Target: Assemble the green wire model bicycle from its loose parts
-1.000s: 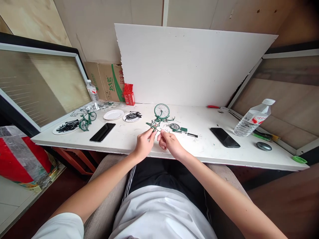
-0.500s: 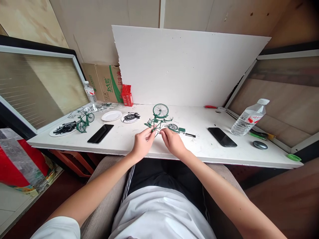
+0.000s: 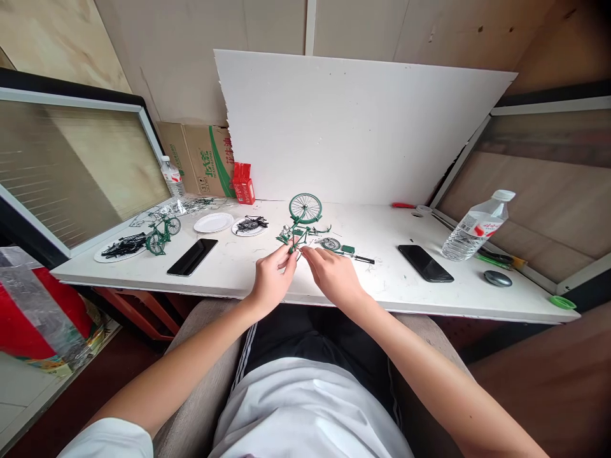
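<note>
My left hand (image 3: 275, 272) pinches the near end of a green model bicycle frame (image 3: 296, 236). A spoked green wheel (image 3: 305, 208) is fixed at the frame's far end and stands up from it. My right hand (image 3: 329, 270) is closed at the fingertips, right beside the near end of the frame; whatever it pinches is too small to make out. Just beyond the right fingers lie a loose spoked wheel (image 3: 331, 243), a small green part (image 3: 348, 249) and a black strip (image 3: 365, 259).
Left on the white table stand a finished-looking green model bicycle (image 3: 163, 235), plates of black parts (image 3: 251, 224), a bare white plate (image 3: 214, 222) and a phone (image 3: 193, 256). Rightward are another phone (image 3: 426, 263), a leaning water bottle (image 3: 478, 226) and a grey oval object (image 3: 498, 278).
My right hand has shifted slightly left, its fingertips now closer to my left fingers. The frame with its wheel has tipped a little up and to the left.
</note>
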The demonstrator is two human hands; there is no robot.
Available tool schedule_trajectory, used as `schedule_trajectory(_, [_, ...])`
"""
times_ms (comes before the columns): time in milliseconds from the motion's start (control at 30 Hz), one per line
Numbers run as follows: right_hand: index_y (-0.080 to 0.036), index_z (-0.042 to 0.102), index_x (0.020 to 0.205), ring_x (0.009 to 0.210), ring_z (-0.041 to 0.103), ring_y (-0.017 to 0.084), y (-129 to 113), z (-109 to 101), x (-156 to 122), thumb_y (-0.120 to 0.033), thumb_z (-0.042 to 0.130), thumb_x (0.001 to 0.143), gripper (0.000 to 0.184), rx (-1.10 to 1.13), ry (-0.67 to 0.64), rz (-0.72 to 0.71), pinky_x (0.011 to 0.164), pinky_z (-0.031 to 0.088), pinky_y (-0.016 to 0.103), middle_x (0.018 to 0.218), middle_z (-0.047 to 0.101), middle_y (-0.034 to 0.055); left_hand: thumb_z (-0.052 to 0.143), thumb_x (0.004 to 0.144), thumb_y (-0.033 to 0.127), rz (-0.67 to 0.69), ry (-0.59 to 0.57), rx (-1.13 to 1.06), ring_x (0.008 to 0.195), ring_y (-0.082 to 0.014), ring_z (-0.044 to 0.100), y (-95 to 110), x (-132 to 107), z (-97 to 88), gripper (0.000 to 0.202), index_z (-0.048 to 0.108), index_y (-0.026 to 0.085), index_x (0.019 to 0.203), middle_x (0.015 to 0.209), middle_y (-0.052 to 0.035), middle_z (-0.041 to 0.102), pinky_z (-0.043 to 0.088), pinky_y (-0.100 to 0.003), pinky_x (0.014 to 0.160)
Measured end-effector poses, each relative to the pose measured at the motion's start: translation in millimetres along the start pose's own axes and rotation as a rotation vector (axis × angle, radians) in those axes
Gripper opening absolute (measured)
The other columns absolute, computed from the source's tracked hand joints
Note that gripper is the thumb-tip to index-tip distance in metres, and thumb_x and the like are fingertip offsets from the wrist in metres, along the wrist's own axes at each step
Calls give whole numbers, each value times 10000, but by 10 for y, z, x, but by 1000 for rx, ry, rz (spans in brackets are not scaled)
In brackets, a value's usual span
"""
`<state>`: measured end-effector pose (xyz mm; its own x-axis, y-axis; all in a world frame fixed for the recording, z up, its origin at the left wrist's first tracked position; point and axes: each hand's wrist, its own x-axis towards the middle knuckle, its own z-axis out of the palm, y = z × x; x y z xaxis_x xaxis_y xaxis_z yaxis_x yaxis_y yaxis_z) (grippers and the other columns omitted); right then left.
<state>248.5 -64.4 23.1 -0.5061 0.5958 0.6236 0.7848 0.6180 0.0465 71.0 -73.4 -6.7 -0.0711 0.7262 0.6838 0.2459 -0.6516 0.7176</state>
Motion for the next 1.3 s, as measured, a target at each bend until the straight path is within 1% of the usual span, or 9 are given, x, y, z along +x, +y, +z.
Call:
schedule_trajectory(200, [-222,680,1284,684,571,180,70,-67,25,-119,415,1076,353,-23,-13,-23,562,239,325,782,666,55,664,1020,378,-19,-13,-21,1218,-323,742,18,-5,6,431,703,185,1403,1405,-109,718,647,-456,1058])
schedule_trajectory(433, [-242,635,1426,702,529,198,145,-124,24,-43,426,1015,503,-125,-47,-100,587,244,341,802,646,69,677,1008,377,3,-19,17,1171,-329,762,-13,-1,-1,419,719,187,1379,1363,-100,741,652,-475,1045])
schedule_trajectory(533, [-271,628,1453,684,509,195,182,-141,31,-55,431,1018,524,-121,-64,-105,586,243,338,774,621,57,672,1008,367,9,-33,32,1153,-326,769,-14,12,-13,394,737,174,1345,1331,-104,757,658,-462,1034])
schedule_trajectory(700, [-280,626,1471,653,499,187,159,-150,33,-94,433,1038,509,-142,-94,-68,584,230,337,763,632,53,661,1009,326,26,-59,69,1122,-317,782,-12,24,-29,378,739,168,1343,1294,-101,775,657,-455,1031])
schedule_trajectory(833, [-255,591,1509,645,524,177,57,-174,32,-104,416,1046,518,-145,-181,-11,590,223,321,778,669,62,650,1007,295,49,-71,133,1120,-314,783,-43,17,-35,380,732,159,1353,1306,-106,770,653,-445,1035])
schedule_trajectory(933, [-245,585,1520,639,543,174,-1,-192,40,-118,392,1061,514,-130,-250,42,592,215,313,799,702,73,647,998,265,81,-71,198,1099,-314,791,-66,14,-36,403,718,157,1380,1272,-109,785,657,-440,1024])
schedule_trajectory(1033, [-243,613,1495,651,576,183,-16,-188,51,-165,375,1083,482,-85,-286,88,595,229,312,839,730,89,640,996,251,73,-73,207,1069,-308,801,-69,18,-29,411,714,161,1389,1234,-107,799,664,-427,1004])
schedule_trajectory(1133, [-245,675,1411,638,580,190,2,-180,63,-259,353,1117,436,23,-269,135,595,243,306,824,733,89,638,993,246,61,-66,191,1052,-302,806,-57,27,-20,400,726,160,1373,1239,-111,797,674,-407,976])
schedule_trajectory(1300, [-234,746,1238,567,478,164,84,-201,114,-403,386,1127,413,401,-225,177,604,307,276,663,635,22,665,978,244,51,-53,163,1052,-297,806,-43,47,-3,396,736,160,1358,1237,-108,798,662,-421,1007])
